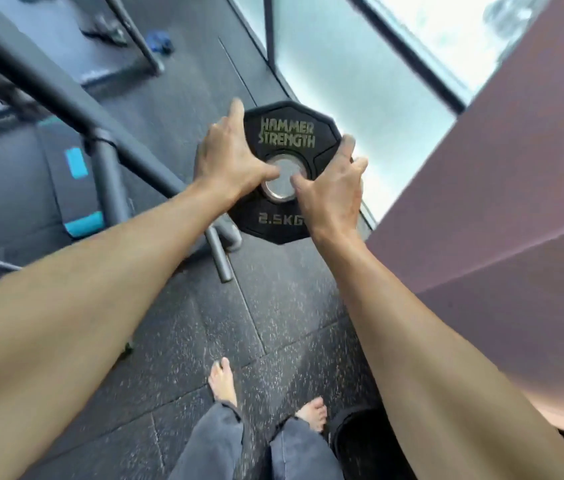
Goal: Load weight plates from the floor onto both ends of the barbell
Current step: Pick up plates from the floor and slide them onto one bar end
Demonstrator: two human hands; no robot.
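A black 2.5 kg weight plate [285, 133] marked "Hammer Strength" faces me at arm's length, upright, with a shiny metal disc filling its centre hole, which looks like the barbell sleeve end [282, 180]. My left hand [226, 157] grips the plate's left rim, thumb reaching toward the centre. Gripping the right rim is my right hand [334, 188], its thumb also at the centre ring. The rest of the barbell is hidden behind the plate.
A dark steel rack frame [107, 133] slants across the left, its foot [221, 258] on the rubber floor. A bench with teal patches [76, 188] sits behind it. A reddish wall [498, 202] stands close on the right. Another dark plate [353, 441] lies by my bare feet.
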